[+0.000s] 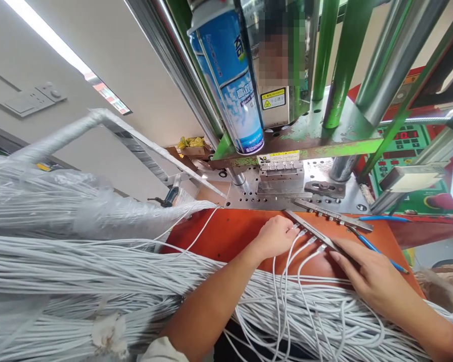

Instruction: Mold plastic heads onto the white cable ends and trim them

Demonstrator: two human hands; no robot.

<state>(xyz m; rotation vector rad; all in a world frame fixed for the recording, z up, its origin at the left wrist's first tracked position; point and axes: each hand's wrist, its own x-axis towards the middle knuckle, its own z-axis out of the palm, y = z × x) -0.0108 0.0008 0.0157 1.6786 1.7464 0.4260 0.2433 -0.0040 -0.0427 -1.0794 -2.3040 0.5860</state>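
Metal strip (317, 234) sits at four o'clock on the orange desk (200, 231), four white plugs (320, 249) along it. My left hand (279, 236) is closed, pinching the leftmost plug; my right hand (373, 271) grips the strip's far end between thumb and fingers. White cables (79, 259) — too many to count — sweep across from nine o'clock to five. Against the pale wall (154, 80) I see one light strip (49, 40) at ten. Elsewhere: one spray can (230, 85) at twelve, one control panel (403, 161) at three, one second strip (334, 216) just beyond the first — and two blue handles (381, 251) nearby.
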